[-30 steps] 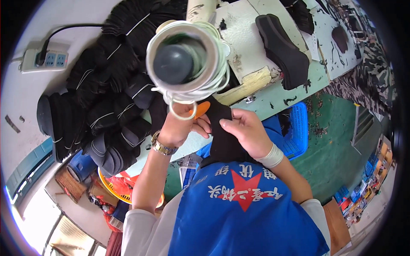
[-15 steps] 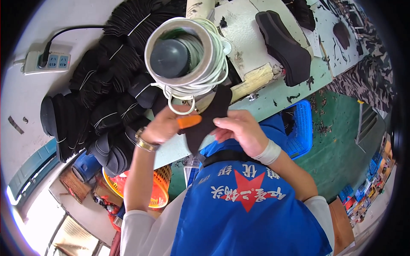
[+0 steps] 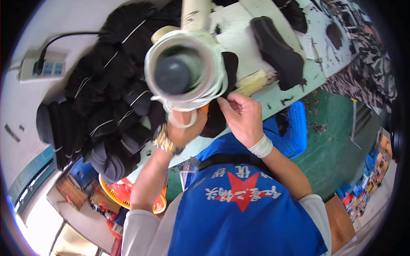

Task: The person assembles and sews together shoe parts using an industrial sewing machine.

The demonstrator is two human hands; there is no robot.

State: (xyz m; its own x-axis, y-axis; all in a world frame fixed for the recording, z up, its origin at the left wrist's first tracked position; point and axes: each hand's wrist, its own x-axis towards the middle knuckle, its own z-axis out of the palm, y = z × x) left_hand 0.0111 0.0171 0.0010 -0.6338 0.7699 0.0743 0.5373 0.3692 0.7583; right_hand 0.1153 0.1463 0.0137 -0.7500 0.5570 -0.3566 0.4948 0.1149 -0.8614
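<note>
A flat black shoe-shaped piece [image 3: 215,123] lies between my hands at the table's front edge, its narrower end reaching up past the cord holder. My left hand [image 3: 188,129] is closed at its left side, an orange finger sleeve or handle [image 3: 205,108] against the piece. A hanging loop of white cord covers most of those fingers. With thumb and fingers pinched together, my right hand [image 3: 246,117] meets the piece's right edge. Just above them stands a round holder [image 3: 153,64] wound with white cord, a dark round object [image 3: 172,76] inside it.
Bundles of black pieces [image 3: 92,91] tied with white cord crowd the left. A stack of black pieces [image 3: 277,51] and a worn wooden bar [image 3: 256,82] lie right of the holder. Below stand a blue basket [image 3: 301,128] and a yellow basket [image 3: 160,204]. A socket strip [image 3: 42,69] is at far left.
My left hand has moved slightly right, its fingers now behind the cord loop. My right hand has risen slightly along the black piece, which has turned and shifted upward.
</note>
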